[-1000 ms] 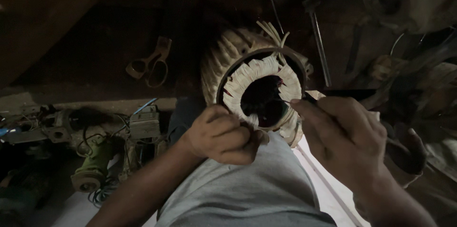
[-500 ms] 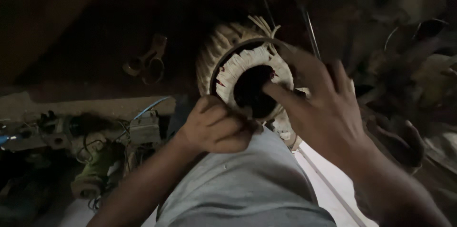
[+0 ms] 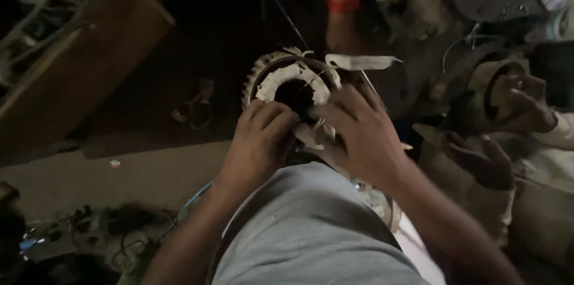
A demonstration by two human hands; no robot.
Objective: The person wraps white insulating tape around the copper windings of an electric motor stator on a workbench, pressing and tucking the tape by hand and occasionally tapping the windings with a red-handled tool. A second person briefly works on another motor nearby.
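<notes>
We find the ribbed motor stator [image 3: 272,78] propped on our knee, bore facing up at us. Left hand [image 3: 260,141] curls on its near rim; right hand [image 3: 359,132], fingers spread, presses its right edge.

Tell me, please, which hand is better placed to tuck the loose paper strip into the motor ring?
Probably the right hand: it lies beside the paper strip, while the left hand grips the motor ring.

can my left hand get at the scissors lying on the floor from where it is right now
Probably yes, with a stretch. The left hand rests on the ribbed motor shell, and the scissors lie apart to its left on bare floor, with nothing visible between. The view is dim, though.
</notes>
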